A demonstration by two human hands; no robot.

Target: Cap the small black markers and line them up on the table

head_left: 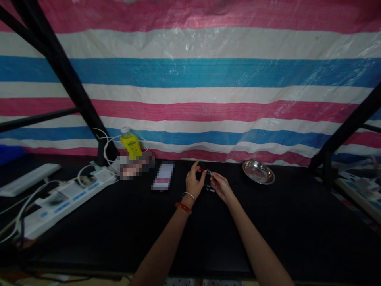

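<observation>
My left hand [195,180], with a silver bangle and a reddish bracelet at its wrist, pinches a small red object [201,169] between thumb and finger. Close by on the right, my right hand [220,186] grips a small silvery piece [209,172] with its fingertips. The two pieces meet or nearly meet between my hands; the join is too small to make out. Below them, a small clear and white item [210,188] lies on the black table, partly beside my right fingers.
A round metal dish [258,172] sits to the right. A blurred phone [163,176] lies left, with a yellow bottle [131,145] behind it. A white power strip [68,200] with cables spans the left side. Black frame posts [71,85] flank the striped sheet [208,71].
</observation>
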